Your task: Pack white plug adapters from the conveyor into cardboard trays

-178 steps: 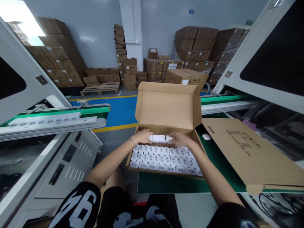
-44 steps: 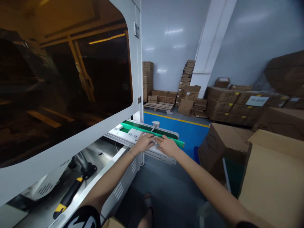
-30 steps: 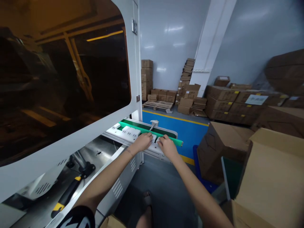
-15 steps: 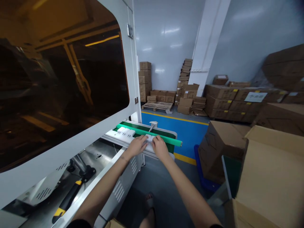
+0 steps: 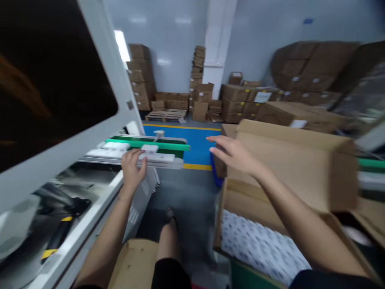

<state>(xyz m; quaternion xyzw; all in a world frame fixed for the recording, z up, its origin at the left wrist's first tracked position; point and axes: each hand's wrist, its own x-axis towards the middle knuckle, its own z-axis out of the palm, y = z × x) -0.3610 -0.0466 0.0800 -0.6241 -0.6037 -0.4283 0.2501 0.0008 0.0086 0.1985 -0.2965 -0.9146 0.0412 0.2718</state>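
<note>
White blocks (image 5: 149, 149) being carried on conveyor (image 5: 164, 158), left; left hand (image 5: 132, 166) being held beside them, narrowly parted, contact unclear. Right hand (image 5: 233, 152) being held wide, empty, by open carton (image 5: 282, 160); white pieces (image 5: 258, 245) being contained inside.

A pale wall (image 5: 173, 48) with blurred light reflections runs behind a white pillar (image 5: 215, 48). Brown cartons (image 5: 141, 76) stand stacked along it, some beside a wooden pallet (image 5: 167, 114). The grey floor (image 5: 192, 192) carries a blue strip (image 5: 198, 140) edged in yellow lines (image 5: 197, 166). At the left, a bright light (image 5: 122, 46) glows beyond a machine's white frame (image 5: 104, 52).
</note>
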